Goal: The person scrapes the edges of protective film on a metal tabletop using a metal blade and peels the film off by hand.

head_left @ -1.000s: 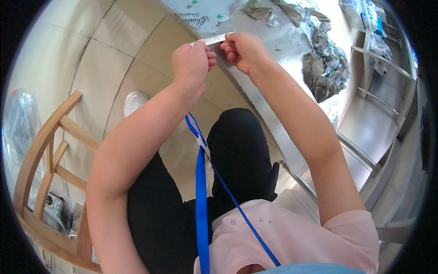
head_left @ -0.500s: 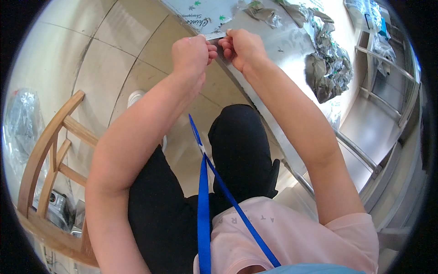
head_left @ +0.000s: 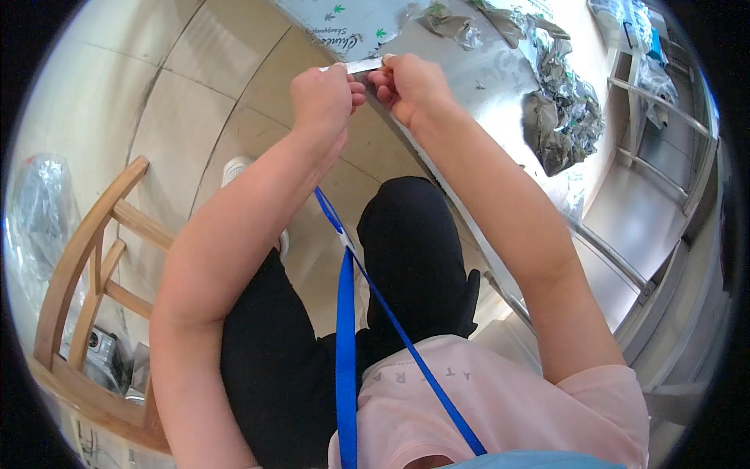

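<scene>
A short whitish strip (head_left: 362, 66) is stretched between my two hands, over the near edge of a metal table (head_left: 500, 86). My left hand (head_left: 322, 95) pinches its left end, fingers curled. The right end is pinched by my right hand (head_left: 408, 84), thumb and forefinger together and the other fingers curled. Beyond the strip, printed film (head_left: 344, 23) with green leaf marks covers part of the tabletop. Crumpled grey film (head_left: 564, 125) lies farther right on the table.
A wooden chair (head_left: 74, 266) stands at the left, with a clear plastic bag (head_left: 39, 203) behind it. Metal rails (head_left: 656, 94) and a shelf are at the right. A blue lanyard (head_left: 346, 352) hangs in front of my black trousers.
Both hands have shifted slightly left, still holding the strip at its ends. More of the strip shows between them than half a second ago. The lanyard has swung a little.
</scene>
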Available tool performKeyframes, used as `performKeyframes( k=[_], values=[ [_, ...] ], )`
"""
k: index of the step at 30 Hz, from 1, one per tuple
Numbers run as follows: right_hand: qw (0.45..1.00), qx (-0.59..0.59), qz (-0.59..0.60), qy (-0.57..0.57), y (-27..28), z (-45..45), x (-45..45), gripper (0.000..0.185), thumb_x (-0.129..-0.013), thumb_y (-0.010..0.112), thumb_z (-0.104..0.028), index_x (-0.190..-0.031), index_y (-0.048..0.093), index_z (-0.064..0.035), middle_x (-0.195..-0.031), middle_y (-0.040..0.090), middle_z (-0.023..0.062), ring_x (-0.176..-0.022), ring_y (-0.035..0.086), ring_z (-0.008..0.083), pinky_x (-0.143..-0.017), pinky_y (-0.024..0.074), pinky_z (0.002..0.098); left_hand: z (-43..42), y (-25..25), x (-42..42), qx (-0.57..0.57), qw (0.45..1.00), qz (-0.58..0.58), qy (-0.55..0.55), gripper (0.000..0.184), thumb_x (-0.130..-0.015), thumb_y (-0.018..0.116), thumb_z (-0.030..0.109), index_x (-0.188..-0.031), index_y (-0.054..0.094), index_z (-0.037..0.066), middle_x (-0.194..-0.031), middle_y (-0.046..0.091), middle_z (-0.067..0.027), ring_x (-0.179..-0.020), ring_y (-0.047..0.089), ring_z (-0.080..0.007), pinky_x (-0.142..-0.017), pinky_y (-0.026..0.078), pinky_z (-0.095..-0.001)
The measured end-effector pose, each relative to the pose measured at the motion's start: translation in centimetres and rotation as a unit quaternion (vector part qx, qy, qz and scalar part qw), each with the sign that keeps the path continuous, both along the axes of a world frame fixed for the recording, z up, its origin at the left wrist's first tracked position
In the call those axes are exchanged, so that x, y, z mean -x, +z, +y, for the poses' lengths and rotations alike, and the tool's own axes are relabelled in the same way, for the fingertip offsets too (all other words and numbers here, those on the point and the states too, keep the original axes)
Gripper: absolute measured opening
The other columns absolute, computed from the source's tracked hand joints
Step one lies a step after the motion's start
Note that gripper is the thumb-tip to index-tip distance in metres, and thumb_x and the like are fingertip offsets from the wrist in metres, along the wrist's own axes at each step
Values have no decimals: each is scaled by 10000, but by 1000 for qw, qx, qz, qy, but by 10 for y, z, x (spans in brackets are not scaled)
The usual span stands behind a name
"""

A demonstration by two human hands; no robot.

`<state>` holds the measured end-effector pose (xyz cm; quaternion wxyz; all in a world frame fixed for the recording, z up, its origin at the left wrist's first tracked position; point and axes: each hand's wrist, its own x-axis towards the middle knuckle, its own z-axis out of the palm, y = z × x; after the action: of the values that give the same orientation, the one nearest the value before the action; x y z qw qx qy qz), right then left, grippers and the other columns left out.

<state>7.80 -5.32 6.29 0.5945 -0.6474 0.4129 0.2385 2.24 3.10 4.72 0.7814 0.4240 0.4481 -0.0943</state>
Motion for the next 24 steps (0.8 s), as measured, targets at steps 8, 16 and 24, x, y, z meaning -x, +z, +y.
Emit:
performKeyframes(
  k=[8, 16, 24],
  values=[
    [1000, 3, 9, 14, 1, -1, -1, 158, -790, 497, -63, -661, 530, 22, -563, 546, 121, -429, 469, 183, -381, 361, 305, -1, 0, -3, -10, 1000, 0, -7, 180, -840, 474, 135, -716, 522, 14, -632, 538, -47, -515, 497, -105, -452, 369, -225],
    [1000, 0, 15, 16, -1, -2, -2, 156, -795, 489, -60, -673, 535, 26, -582, 553, 121, -432, 473, 184, -386, 372, 299, 0, 0, -5, -31, 999, -3, -9, 162, -843, 471, 123, -721, 501, 22, -618, 530, -44, -496, 487, -106, -442, 353, -230],
    [1000, -12, 26, -11, -3, 0, -2, 149, -803, 484, -59, -687, 524, 26, -581, 543, 112, -441, 480, 179, -394, 390, 286, 4, -5, -10, -30, 999, 2, -18, 150, -833, 502, 131, -719, 508, 33, -614, 540, -44, -492, 494, -103, -436, 353, -229]
  ],
)
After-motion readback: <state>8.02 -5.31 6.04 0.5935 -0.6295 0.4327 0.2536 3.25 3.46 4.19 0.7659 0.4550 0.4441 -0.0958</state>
